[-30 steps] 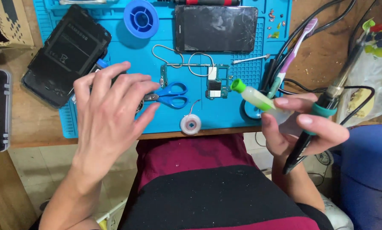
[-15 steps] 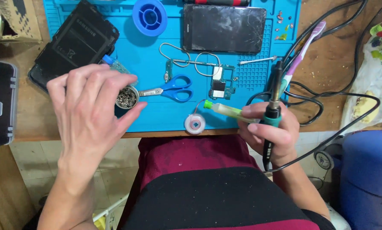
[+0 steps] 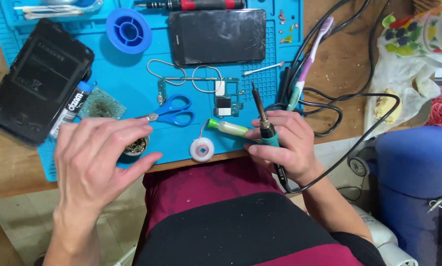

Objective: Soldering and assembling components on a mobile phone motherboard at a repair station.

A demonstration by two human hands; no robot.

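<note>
The right hand (image 3: 285, 143) has its grip closed round a teal-handled soldering iron (image 3: 266, 125), tip pointing away from the person and sitting just above the small circuit board (image 3: 225, 101) on the blue mat (image 3: 132, 69). The same grip also pinches a green-capped syringe tube (image 3: 228, 128), which lies sideways toward a small white reel (image 3: 202, 149) near the mat's front edge. The left hand (image 3: 100, 157) hovers w/ fingers spread wide, holding nothing, over a small round tin of brass wool (image 3: 136, 146) at the mat's front-left; blue scissors (image 3: 169, 112) lie just beside it. Risks, as a judgement: two items in one grip means less control of the tip, so it could slip across the board and bridge or lift small parts. The syringe tube's plastic sits close to the iron's shaft and could soften if it touches hot metal. The iron's black cable (image 3: 359, 143) loops off the tabletop (image 3: 349, 69) edge by the person's lap; a snag on knee or arm would jerk the tip. The thin wire loops (image 3: 181, 74) and the phone (image 3: 217, 35) screen are near the tip's path, so a stray move could scorch them. The left fingers are close to the tin; if the tip comes there to be wiped, a burn is possible. The white reel, at the very edge, could get knocked off.
</note>
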